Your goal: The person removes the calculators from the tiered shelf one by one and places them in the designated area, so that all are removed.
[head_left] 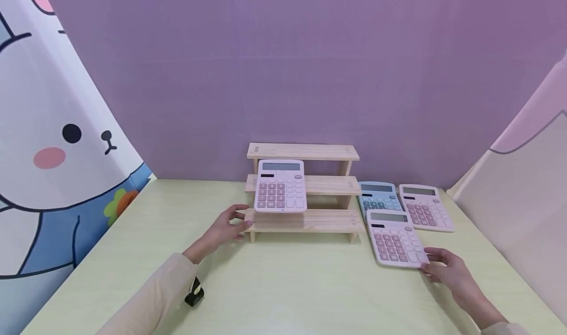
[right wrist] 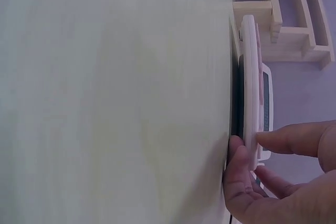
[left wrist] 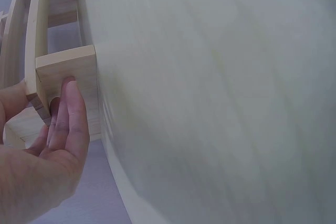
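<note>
A three-step wooden display stand point(head_left: 305, 220) stands on the table, with a pink-and-white calculator point(head_left: 280, 186) propped on its left part. My left hand point(head_left: 225, 227) holds the left end of the lowest step; in the left wrist view the thumb is over the board and the fingers point(left wrist: 75, 114) are under it, by the leg. At the right, my right hand point(head_left: 449, 273) pinches the lower right corner of another pink calculator point(head_left: 395, 239). The right wrist view shows this calculator point(right wrist: 251, 93) edge-on, thumb on one face and fingers on the other.
Behind the pinched calculator lie a blue calculator point(head_left: 378, 190), partly covered, and another pink one point(head_left: 426, 207). A small black object point(head_left: 194, 293) is by the left sleeve. A purple backdrop point(head_left: 301, 79) rises behind the table, with printed cloth at both sides.
</note>
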Demonstrator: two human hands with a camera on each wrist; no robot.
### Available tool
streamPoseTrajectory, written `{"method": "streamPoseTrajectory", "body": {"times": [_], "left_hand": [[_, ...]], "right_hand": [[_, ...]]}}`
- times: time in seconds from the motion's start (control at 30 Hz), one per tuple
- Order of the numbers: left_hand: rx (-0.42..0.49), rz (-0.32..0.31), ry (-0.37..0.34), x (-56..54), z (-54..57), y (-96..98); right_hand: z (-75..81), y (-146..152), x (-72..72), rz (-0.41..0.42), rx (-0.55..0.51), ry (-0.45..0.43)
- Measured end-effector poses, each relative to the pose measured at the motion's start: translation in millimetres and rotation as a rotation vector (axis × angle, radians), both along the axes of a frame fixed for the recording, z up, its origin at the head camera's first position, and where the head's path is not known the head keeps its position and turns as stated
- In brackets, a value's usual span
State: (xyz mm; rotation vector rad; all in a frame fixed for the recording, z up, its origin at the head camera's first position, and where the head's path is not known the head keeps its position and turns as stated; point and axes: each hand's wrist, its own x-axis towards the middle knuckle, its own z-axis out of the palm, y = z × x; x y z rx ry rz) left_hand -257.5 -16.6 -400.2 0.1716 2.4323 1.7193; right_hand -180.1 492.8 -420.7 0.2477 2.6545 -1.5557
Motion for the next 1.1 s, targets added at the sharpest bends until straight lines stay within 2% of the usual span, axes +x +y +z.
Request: {"method": "streamPoseTrajectory", "body": {"times": [0.47, 1.1], "left_hand": [[0.001, 0.002, -0.006, -0.8, -0.6, 1.0], [0.005, 0.001, 0.013, -0.5, -1.7, -0.3]], "right_hand": [[7.2, 0.3, -0.7, 0.046, 0.137, -0.004], [9.6, 4.0, -1.4, 0.061, 0.132, -0.034]]}}
